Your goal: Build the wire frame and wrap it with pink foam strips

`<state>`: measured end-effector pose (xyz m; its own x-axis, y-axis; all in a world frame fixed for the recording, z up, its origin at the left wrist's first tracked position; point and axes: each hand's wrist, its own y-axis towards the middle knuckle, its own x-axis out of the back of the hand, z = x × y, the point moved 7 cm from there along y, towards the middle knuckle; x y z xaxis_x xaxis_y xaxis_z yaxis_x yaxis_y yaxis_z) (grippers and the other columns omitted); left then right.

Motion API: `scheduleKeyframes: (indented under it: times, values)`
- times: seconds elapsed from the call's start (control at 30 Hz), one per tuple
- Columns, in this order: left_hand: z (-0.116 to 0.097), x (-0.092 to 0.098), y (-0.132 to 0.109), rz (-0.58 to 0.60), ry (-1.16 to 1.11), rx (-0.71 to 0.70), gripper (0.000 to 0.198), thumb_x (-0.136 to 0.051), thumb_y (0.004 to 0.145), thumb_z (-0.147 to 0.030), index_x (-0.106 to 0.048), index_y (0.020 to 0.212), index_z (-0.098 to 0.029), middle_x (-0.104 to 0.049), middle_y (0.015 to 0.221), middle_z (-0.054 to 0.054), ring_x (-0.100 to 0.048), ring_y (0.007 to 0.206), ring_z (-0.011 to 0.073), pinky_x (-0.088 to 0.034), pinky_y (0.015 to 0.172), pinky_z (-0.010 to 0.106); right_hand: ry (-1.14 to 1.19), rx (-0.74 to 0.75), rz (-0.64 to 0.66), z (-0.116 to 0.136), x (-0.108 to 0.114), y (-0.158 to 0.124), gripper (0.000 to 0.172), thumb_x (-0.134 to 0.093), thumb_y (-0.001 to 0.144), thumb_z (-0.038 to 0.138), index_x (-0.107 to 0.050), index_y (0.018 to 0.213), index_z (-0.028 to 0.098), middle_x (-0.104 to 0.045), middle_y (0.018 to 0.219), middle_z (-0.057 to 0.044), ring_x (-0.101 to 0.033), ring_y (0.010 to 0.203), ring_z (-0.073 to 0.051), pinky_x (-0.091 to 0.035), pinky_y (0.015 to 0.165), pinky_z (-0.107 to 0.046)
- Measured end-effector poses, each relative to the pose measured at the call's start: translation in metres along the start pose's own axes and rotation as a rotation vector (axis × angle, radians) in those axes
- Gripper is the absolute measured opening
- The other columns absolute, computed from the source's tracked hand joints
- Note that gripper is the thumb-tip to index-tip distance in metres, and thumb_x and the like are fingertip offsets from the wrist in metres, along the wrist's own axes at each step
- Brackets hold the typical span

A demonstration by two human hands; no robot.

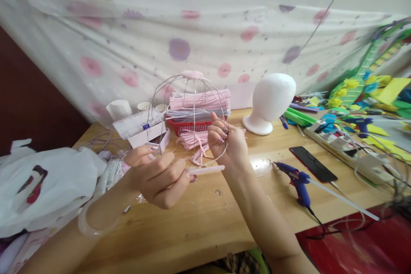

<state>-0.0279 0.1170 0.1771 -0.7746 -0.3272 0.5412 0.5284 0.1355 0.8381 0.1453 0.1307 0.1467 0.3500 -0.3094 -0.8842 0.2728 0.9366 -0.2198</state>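
Observation:
My left hand (159, 175) pinches a thin pink strip (207, 170) that points right, level over the wooden table (199, 222). My right hand (226, 141) is closed on the lower ring of a domed wire frame (189, 107), which has a pink pad at its top. The frame is held upright above the table, between both hands. A clear bangle sits on my left wrist.
Behind the frame a red basket (189, 126) holds pink strips, with more loose ones in front. A white foam head (271, 100), a blue glue gun (297, 182), a black phone (313, 163), a power strip and coloured foam pieces lie right. A white plastic bag (41, 184) lies left.

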Motion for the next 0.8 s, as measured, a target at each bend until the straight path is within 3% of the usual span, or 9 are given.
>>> scheduleKeyframes:
  times: [0.1, 0.2, 0.33, 0.43, 0.57, 0.8]
  values:
    - [-0.033, 0.004, 0.003, -0.085, 0.108, -0.453, 0.023, -0.072, 0.081, -0.025, -0.050, 0.085, -0.030, -0.077, 0.075, -0.013, -0.069, 0.057, 0.0141, -0.034, 0.058, 0.034, 0.053, 0.035, -0.004, 0.004, 0.000, -0.001, 0.035, -0.022, 0.101, 0.003, -0.053, 0.098, 0.019, -0.017, 0.052, 0.013, -0.017, 0.036, -0.007, -0.021, 0.031, -0.010]
    - [-0.037, 0.009, 0.002, -0.232, 0.206, -0.516, 0.020, -0.069, 0.086, -0.024, -0.051, 0.083, -0.029, -0.078, 0.079, -0.011, -0.072, 0.063, 0.0161, -0.038, 0.063, 0.037, 0.171, 0.092, 0.020, 0.011, -0.003, -0.003, 0.037, -0.023, 0.100, 0.001, -0.055, 0.105, 0.018, -0.019, 0.052, 0.013, -0.018, 0.036, -0.008, -0.020, 0.029, -0.010]
    - [-0.030, 0.000, -0.014, -0.254, 0.238, -0.512, 0.017, -0.070, 0.088, -0.025, -0.054, 0.088, -0.030, -0.079, 0.087, -0.009, -0.075, 0.076, 0.0194, -0.046, 0.085, 0.047, 0.262, 0.120, 0.025, 0.015, -0.007, -0.005, 0.039, -0.023, 0.099, 0.000, -0.056, 0.111, 0.017, -0.020, 0.051, 0.013, -0.018, 0.035, -0.008, -0.019, 0.027, -0.011]
    - [-0.019, -0.006, -0.027, -0.269, 0.233, -0.405, 0.016, -0.070, 0.089, -0.029, -0.054, 0.090, -0.030, -0.078, 0.089, -0.007, -0.075, 0.082, 0.0208, -0.046, 0.094, 0.053, 0.286, 0.118, 0.010, 0.016, -0.008, -0.007, 0.039, -0.023, 0.099, 0.000, -0.056, 0.110, 0.017, -0.021, 0.051, 0.013, -0.018, 0.035, -0.007, -0.019, 0.027, -0.010]
    - [0.012, -0.016, -0.032, -0.154, 0.165, 0.000, 0.021, -0.065, 0.091, -0.037, -0.048, 0.084, -0.028, -0.074, 0.080, -0.006, -0.075, 0.083, 0.0223, -0.051, 0.091, 0.057, 0.323, 0.146, 0.008, 0.018, -0.005, -0.008, 0.040, -0.020, 0.100, 0.001, -0.056, 0.106, 0.017, -0.023, 0.050, 0.013, -0.019, 0.034, -0.006, -0.019, 0.027, -0.010]
    - [0.015, -0.021, -0.042, -0.059, -0.003, 0.098, 0.022, -0.064, 0.092, -0.039, -0.047, 0.084, -0.027, -0.073, 0.084, -0.003, -0.073, 0.090, 0.0234, -0.045, 0.100, 0.068, 0.302, 0.177, 0.023, 0.020, -0.004, -0.008, 0.039, -0.020, 0.101, 0.004, -0.057, 0.104, 0.016, -0.024, 0.048, 0.013, -0.019, 0.034, -0.007, -0.019, 0.028, -0.010]
